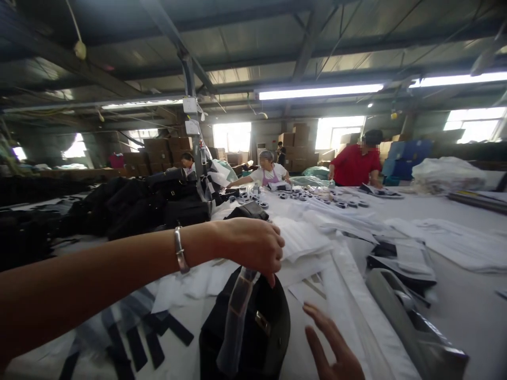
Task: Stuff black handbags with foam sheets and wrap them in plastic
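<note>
A black handbag (pixel 259 351) with a small metal clasp (pixel 262 322) stands in front of me at the bottom middle. Across it runs a strap in clear plastic wrap (pixel 233 330), its upper end passing under my left hand (pixel 253 245). That hand, a silver bracelet on its wrist, reaches over the bag from the left with fingers curled closed at the strap's upper end; the palm hides the exact grip. To the bag's right, my right hand (pixel 336 351) is apart from it, fingers spread and holding nothing.
Black bags (pixel 130 208) are heaped at left, above loose black strips (pixel 137 348). White sheets (pixel 303 237) lie behind the handbag. A grey tape dispenser-like tool (pixel 412 322) lies at right. Across the table, tape rolls (pixel 303 196) lie near a person in red (pixel 354 163) and others.
</note>
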Demonstrator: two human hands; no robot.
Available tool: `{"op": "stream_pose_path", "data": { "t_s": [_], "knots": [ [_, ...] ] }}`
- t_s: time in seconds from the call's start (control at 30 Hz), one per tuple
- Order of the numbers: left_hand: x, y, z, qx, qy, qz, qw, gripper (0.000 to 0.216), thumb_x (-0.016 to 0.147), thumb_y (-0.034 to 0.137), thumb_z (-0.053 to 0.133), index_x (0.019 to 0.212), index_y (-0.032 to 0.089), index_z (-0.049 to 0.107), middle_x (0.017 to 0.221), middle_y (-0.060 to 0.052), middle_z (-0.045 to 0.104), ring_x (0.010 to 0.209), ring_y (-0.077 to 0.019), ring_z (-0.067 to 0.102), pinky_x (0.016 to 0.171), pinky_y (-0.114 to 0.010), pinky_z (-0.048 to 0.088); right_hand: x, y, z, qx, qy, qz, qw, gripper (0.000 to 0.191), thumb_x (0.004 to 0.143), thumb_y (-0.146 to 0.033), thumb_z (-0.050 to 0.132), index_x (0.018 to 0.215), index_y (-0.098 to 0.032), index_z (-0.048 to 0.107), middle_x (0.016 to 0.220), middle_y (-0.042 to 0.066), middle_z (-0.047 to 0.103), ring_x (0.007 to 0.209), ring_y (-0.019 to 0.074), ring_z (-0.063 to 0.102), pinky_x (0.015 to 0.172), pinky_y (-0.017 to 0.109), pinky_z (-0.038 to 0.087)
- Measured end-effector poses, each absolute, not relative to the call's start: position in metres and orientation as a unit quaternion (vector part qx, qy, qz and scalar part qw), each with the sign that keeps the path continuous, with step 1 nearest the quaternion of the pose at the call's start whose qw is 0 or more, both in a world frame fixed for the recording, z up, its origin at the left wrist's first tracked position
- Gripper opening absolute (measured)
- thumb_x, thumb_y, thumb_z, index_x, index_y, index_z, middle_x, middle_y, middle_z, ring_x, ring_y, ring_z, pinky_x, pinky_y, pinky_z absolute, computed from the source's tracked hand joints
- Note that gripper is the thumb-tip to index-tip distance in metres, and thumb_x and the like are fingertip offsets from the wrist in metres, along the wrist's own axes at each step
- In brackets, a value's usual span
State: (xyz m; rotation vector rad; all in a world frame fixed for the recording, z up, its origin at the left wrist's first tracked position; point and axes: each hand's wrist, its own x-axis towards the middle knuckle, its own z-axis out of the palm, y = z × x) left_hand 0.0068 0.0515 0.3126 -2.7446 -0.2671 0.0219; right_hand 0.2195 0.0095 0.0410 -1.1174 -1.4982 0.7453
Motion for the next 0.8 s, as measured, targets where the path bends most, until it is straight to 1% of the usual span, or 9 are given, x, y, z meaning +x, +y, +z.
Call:
{"op": "stream_pose_path", "data": {
  "t_s": [0.07, 0.13, 0.23, 0.33, 0.43, 0.57, 0.67, 0.73, 0.8],
  "knots": [
    [0.010, 0.042, 0.309, -0.961, -0.019, 0.011, 0.275, 0.031, 0.092, 0.028, 0.063, 0.061, 0.026, 0.062, 0.066, -0.003, 0.068, 0.071, -0.0203, 0.060, 0.077, -0.033, 0.047, 0.213, 0.041, 0.070, -0.446, -0.699, 0.242, 0.505, 0.043, 0.085, -0.043, 0.063, 0.125, -0.027, 0.066, 0.137, 0.008, 0.060, 0.130, 0.0305, 0.052, 0.113, 0.050, 0.037],
    [0.009, 0.036, 0.310, -0.950, 0.020, 0.012, 0.310, 0.032, 0.095, 0.028, 0.058, 0.063, 0.028, 0.064, 0.069, -0.004, 0.068, 0.073, -0.0207, 0.059, 0.076, -0.033, 0.048, 0.199, 0.070, 0.098, -0.407, -0.767, 0.222, 0.443, 0.046, 0.086, -0.035, 0.061, 0.131, -0.025, 0.061, 0.138, 0.009, 0.059, 0.130, 0.0282, 0.051, 0.111, 0.047, 0.039],
    [-0.004, 0.037, 0.315, -0.953, 0.017, 0.021, 0.301, 0.035, 0.095, 0.021, 0.054, 0.063, 0.030, 0.064, 0.072, -0.002, 0.069, 0.076, -0.0201, 0.058, 0.077, -0.032, 0.047, 0.176, 0.097, 0.125, -0.366, -0.841, 0.240, 0.319, 0.032, 0.081, -0.020, 0.058, 0.112, -0.021, 0.068, 0.113, 0.008, 0.071, 0.111, 0.0260, 0.061, 0.097, 0.038, 0.047],
    [-0.034, 0.050, 0.318, -0.956, -0.042, 0.053, 0.286, 0.033, 0.097, 0.021, 0.051, 0.068, 0.029, 0.064, 0.074, -0.001, 0.068, 0.079, -0.0195, 0.058, 0.085, -0.030, 0.046, 0.168, 0.097, 0.133, -0.367, -0.858, 0.252, 0.256, 0.024, 0.077, -0.014, 0.057, 0.097, -0.021, 0.069, 0.094, 0.005, 0.073, 0.092, 0.0243, 0.065, 0.082, 0.032, 0.048],
    [-0.069, 0.064, 0.310, -0.946, -0.131, 0.071, 0.288, 0.031, 0.095, 0.012, 0.049, 0.072, 0.027, 0.064, 0.078, 0.000, 0.068, 0.084, -0.0179, 0.059, 0.093, -0.029, 0.042, 0.174, 0.082, 0.128, -0.417, -0.836, 0.250, 0.253, 0.015, 0.083, -0.022, 0.056, 0.092, -0.023, 0.068, 0.092, 0.003, 0.073, 0.091, 0.0252, 0.063, 0.079, 0.033, 0.045],
    [-0.071, 0.054, 0.267, -0.894, -0.316, 0.041, 0.314, 0.033, 0.079, -0.005, 0.049, 0.069, 0.023, 0.062, 0.069, -0.001, 0.064, 0.070, -0.0193, 0.059, 0.080, -0.033, 0.045, 0.182, 0.063, 0.114, -0.479, -0.794, 0.269, 0.262, 0.023, 0.092, -0.036, 0.047, 0.085, -0.024, 0.065, 0.086, 0.004, 0.071, 0.087, 0.0250, 0.063, 0.075, 0.034, 0.045],
    [-0.032, 0.022, 0.221, -0.881, -0.349, 0.002, 0.320, 0.027, 0.083, 0.002, 0.048, 0.074, 0.021, 0.065, 0.069, -0.005, 0.064, 0.064, -0.0227, 0.057, 0.077, -0.040, 0.047, 0.188, 0.059, 0.106, -0.520, -0.772, 0.257, 0.260, 0.030, 0.094, -0.044, 0.041, 0.085, -0.023, 0.061, 0.084, 0.006, 0.070, 0.084, 0.0263, 0.065, 0.073, 0.035, 0.046],
    [-0.003, 0.003, 0.191, -0.873, -0.351, -0.103, 0.322, 0.022, 0.088, 0.010, 0.049, 0.086, 0.018, 0.069, 0.074, -0.007, 0.066, 0.067, -0.0229, 0.059, 0.084, -0.041, 0.049, 0.193, 0.061, 0.104, -0.526, -0.766, 0.261, 0.264, 0.033, 0.094, -0.048, 0.040, 0.089, -0.023, 0.062, 0.085, 0.006, 0.071, 0.082, 0.0266, 0.066, 0.071, 0.035, 0.047],
    [0.016, -0.006, 0.164, -0.842, -0.401, -0.149, 0.329, 0.021, 0.088, 0.011, 0.051, 0.093, 0.013, 0.071, 0.076, -0.008, 0.067, 0.070, -0.0236, 0.062, 0.091, -0.043, 0.049, 0.199, 0.062, 0.105, -0.513, -0.761, 0.288, 0.273, 0.035, 0.094, -0.050, 0.042, 0.094, -0.023, 0.063, 0.087, 0.006, 0.072, 0.079, 0.0255, 0.067, 0.068, 0.033, 0.048]
  ]
}}
